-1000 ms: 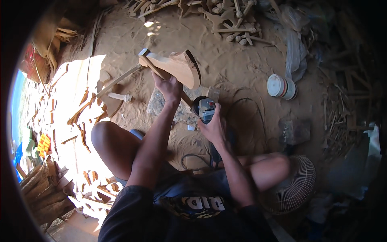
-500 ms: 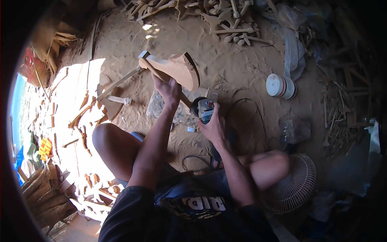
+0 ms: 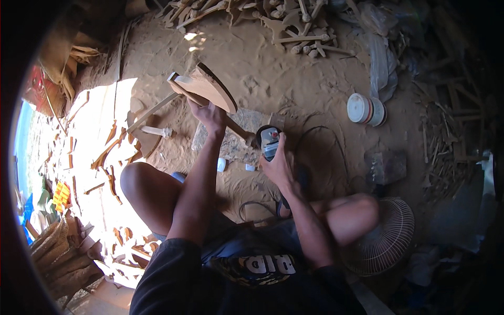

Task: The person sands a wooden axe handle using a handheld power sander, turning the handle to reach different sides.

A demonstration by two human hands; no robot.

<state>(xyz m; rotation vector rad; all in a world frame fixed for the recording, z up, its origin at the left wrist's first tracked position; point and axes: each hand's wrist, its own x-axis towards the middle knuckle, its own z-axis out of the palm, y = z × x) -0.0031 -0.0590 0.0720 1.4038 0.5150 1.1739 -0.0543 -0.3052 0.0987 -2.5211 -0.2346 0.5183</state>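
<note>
Two bare hands are at work over a pale, mottled, roughly rectangular slab (image 3: 233, 151) set on brown, sandy ground (image 3: 157, 47). The left hand (image 3: 211, 118) is curled around the handle of a light-brown, axe-shaped wooden piece (image 3: 205, 89), whose broad head with a dark curved edge is raised above the slab's far edge. The handle slants down across the slab toward its right edge. The right hand (image 3: 278, 165) is wrapped about the body of a grey-and-black angle grinder (image 3: 270, 150) with a red button, held over the slab's right end; its fingertips are partly hidden. The grinder's dark disc stands just beside the knobbed handle end; whether the two touch cannot be told. Near the slab's near edge lies a small white cap (image 3: 222, 165). Left of the slab, on the ground, rests a pale wooden rod with a knobbed end (image 3: 157, 131). Toward the ground's far edge is a heap of cut wooden pieces (image 3: 302, 26); to the right, a white cylindrical tub with coloured bands (image 3: 359, 108); near the right knee, a round fan with a pale wire guard (image 3: 391, 239).
</note>
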